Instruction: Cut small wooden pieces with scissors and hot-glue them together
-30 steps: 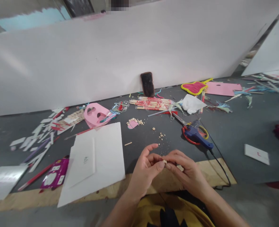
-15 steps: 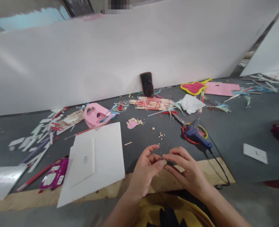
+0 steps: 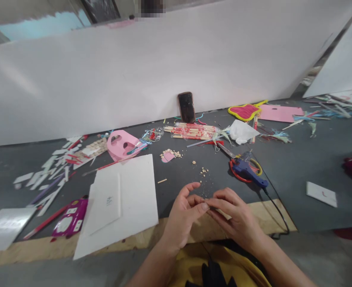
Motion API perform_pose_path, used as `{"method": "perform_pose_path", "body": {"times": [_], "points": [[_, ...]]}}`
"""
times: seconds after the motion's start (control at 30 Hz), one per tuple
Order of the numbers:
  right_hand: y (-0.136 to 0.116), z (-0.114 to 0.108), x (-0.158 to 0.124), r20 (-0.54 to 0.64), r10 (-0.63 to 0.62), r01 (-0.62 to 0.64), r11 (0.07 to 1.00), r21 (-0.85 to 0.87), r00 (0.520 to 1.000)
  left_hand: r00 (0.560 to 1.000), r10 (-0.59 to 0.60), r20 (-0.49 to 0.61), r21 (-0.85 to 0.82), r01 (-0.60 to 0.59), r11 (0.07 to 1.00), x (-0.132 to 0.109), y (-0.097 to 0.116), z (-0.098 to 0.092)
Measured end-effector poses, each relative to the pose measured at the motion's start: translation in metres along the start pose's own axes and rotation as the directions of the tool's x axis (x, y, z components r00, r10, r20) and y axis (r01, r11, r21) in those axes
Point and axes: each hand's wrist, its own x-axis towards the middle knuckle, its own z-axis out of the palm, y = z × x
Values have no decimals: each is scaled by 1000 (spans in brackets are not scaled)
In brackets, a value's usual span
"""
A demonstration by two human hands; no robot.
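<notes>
My left hand (image 3: 186, 219) and my right hand (image 3: 235, 215) meet at the fingertips over the near edge of the dark table. Both are closed in a pinch, the left index finger curling above its thumb. Fingers now mostly hide the small beige cluster that they hold between them. Just beyond lie tiny beige pieces (image 3: 204, 171) and fine crumbs. More such pieces ring a small pink heart-shaped card (image 3: 168, 157) farther off. Right of the hands, a blue glue gun (image 3: 249, 171) rests across red-and-yellow-handled scissors (image 3: 237, 164).
White sheets (image 3: 137, 195) and a magenta case (image 3: 71, 218) lie at left, beside white strips. A phone (image 3: 186, 107) leans on the white partition (image 3: 152, 71) behind wrapped sticks (image 3: 192, 131). A black cord (image 3: 279, 207) hangs near the table edge. Pink cut-outs (image 3: 125, 145) lie farther back.
The beige cluster visible at my fingertips before is now mostly covered by the fingers. Right-hand fingers have shifted slightly; the hands otherwise stay in place.
</notes>
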Motion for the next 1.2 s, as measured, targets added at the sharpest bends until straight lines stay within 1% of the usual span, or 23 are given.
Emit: {"method": "perform_pose_path", "body": {"times": [0.2, 0.37, 0.5, 0.57, 0.63, 0.73, 0.83, 0.93, 1.0, 1.07, 1.13, 1.2], "points": [[1, 2, 0, -3, -29, 29, 1000, 2, 1000, 1000, 19, -20, -5, -19, 1000, 0, -3, 0], [2, 3, -2, -5, 37, -36, 999, 39, 999, 999, 13, 30, -38, -12, 999, -1, -2, -1], [2, 3, -2, -31, 64, -63, 998, 17, 997, 1000, -5, 30, -35, 6, 999, 0, 0, -1], [2, 3, -2, 0, 109, -109, 994, 27, 994, 1000, 8, 21, -36, -8, 999, 1, 0, 0], [2, 2, -1, 59, 145, -148, 988, 50, 988, 1000, 23, 20, -35, -22, 999, 2, 2, -1], [2, -1, -2, 113, 139, -146, 987, 61, 984, 999, 54, 2, -19, -54, 998, 3, 5, -4], [5, -6, -7, 69, 140, -144, 989, 45, 988, 994, 98, -56, -16, -99, 995, 5, 11, -11], [10, -15, -12, -37, 191, -192, 981, -17, 981, 989, 109, -102, -68, -116, 991, 7, 16, -19], [12, -21, -13, -104, 240, -247, 967, -64, 965, 991, 88, -99, -143, -102, 985, 8, 17, -22], [12, -24, -10, -157, 256, -270, 960, -74, 954, 996, 46, -72, -221, -61, 973, 9, 16, -22], [8, -22, -6, -172, 208, -219, 974, -51, 963, 1000, -5, -31, -279, -3, 960, 10, 13, -18], [3, -17, 0, -155, 130, -135, 990, -26, 979, 998, -56, 5, -314, 55, 948, 9, 9, -13]]}}
